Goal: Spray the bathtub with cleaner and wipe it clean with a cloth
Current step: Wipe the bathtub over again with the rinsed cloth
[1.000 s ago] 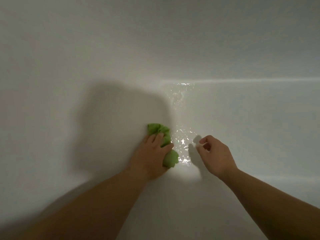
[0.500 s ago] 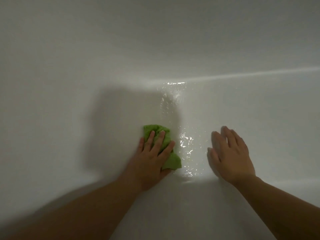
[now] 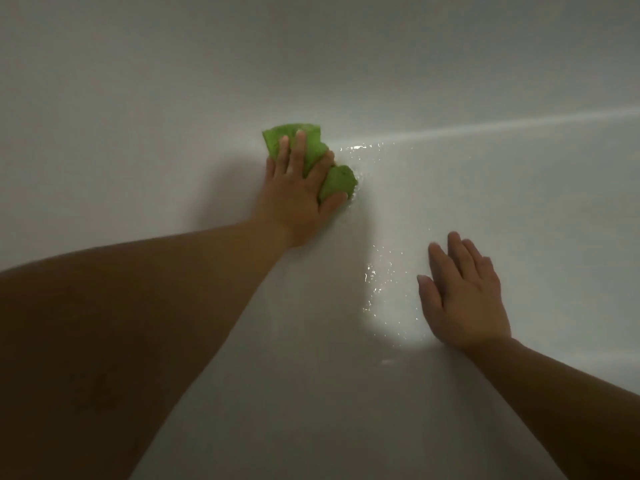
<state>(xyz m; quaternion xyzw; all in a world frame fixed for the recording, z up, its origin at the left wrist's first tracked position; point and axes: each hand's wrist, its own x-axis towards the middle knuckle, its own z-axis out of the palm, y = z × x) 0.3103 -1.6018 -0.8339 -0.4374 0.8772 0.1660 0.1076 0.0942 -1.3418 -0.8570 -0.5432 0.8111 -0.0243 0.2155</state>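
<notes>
The white bathtub [image 3: 519,188] fills the whole view, dimly lit, with a bright crease running to the right. A crumpled green cloth [image 3: 337,181] lies against the tub surface near that crease. My left hand [image 3: 299,188] presses on the cloth with straight, spread fingers, thumb along its lower edge. My right hand [image 3: 464,292] rests flat on the tub lower right, fingers straight and together, holding nothing. Shiny wet droplets [image 3: 377,271] run between the two hands. No spray bottle is in view.
Only smooth white tub surface surrounds the hands. My left forearm [image 3: 138,306] crosses the lower left and my right forearm [image 3: 571,393] enters from the lower right corner.
My left hand has pushed the green cloth farther up to the crease. My right hand, loosely curled a second ago, has opened flat on the tub and stays there.
</notes>
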